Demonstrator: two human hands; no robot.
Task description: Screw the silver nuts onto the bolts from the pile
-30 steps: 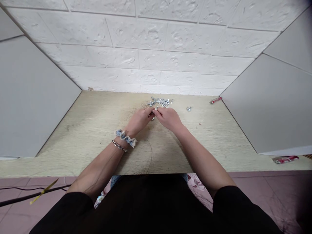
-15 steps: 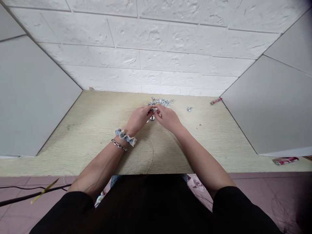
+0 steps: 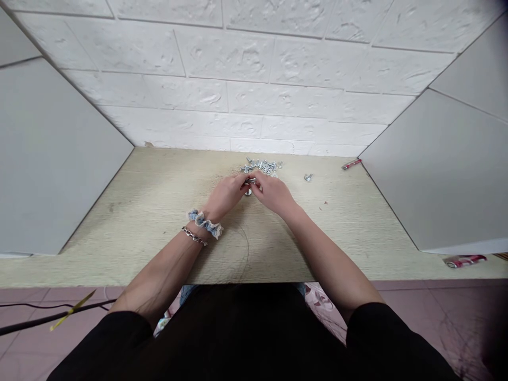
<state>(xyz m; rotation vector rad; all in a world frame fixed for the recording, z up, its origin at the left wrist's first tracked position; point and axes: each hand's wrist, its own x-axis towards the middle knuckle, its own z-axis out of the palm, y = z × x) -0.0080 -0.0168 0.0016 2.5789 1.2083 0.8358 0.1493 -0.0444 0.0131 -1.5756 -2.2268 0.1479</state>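
Note:
My left hand (image 3: 227, 194) and my right hand (image 3: 274, 194) meet at the middle of the table, fingertips pinched together. Between them they grip a small shiny silver bolt (image 3: 251, 181), partly covered by the fingers; its exact shape is too small to make out. A round-headed metal piece (image 3: 248, 192) shows just below the fingertips. Right behind the hands lies a loose pile of silver screws, nuts and other small hardware (image 3: 266, 165), some of it hidden by my fingers.
A separate small metal fastener (image 3: 308, 177) lies to the right of the pile. One red-and-silver battery-like cylinder (image 3: 351, 164) rests by the right panel (image 3: 448, 174), another (image 3: 466, 261) near the table's front right. A white brick-patterned wall (image 3: 246, 95) closes the back; a grey panel (image 3: 59, 159) stands left.
The held piece has turned slightly between my fingertips, and the small bit by my left fingers no longer shows. Both hands stay in nearly the same place.

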